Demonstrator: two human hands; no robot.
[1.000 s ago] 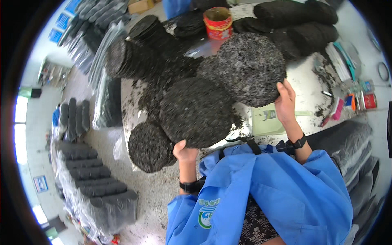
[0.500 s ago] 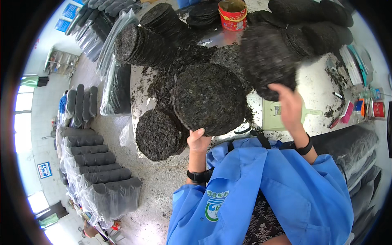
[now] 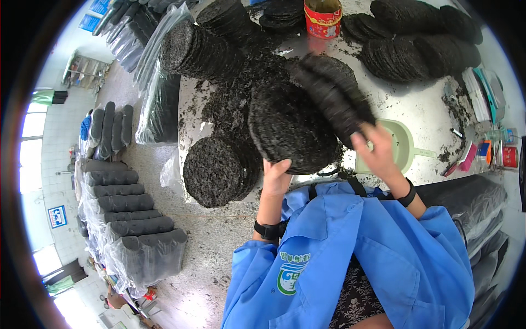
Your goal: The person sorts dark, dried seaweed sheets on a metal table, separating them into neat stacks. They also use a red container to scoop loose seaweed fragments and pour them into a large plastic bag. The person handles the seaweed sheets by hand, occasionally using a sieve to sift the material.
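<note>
My left hand (image 3: 275, 178) grips the near edge of a thick, dark round of dried seaweed (image 3: 290, 129), thumb on top and the other fingers underneath. To its right, my right hand (image 3: 379, 152) holds another dried seaweed round (image 3: 335, 98) by its near edge. That one is tilted, seems bent, and is smeared by motion. Its lower part overlaps the right side of the left-hand round. Behind it, a further seaweed round (image 3: 337, 68) lies partly hidden on the table. A stack of rounds (image 3: 216, 172) leans on its side at the table's near left.
Loose seaweed crumbs (image 3: 233, 104) cover the table's left part. Stacks of rounds (image 3: 200, 52) stand at the back left, more (image 3: 405, 59) at the back right. A red bucket (image 3: 323, 21) is at the back; a pale green dustpan (image 3: 401, 143) lies right, near a pink brush (image 3: 467, 158).
The right-hand round has swung left and down, from face-on to tilted, over the left-hand round. My left hand's round has shifted slightly right and tipped. The dustpan shows more fully.
</note>
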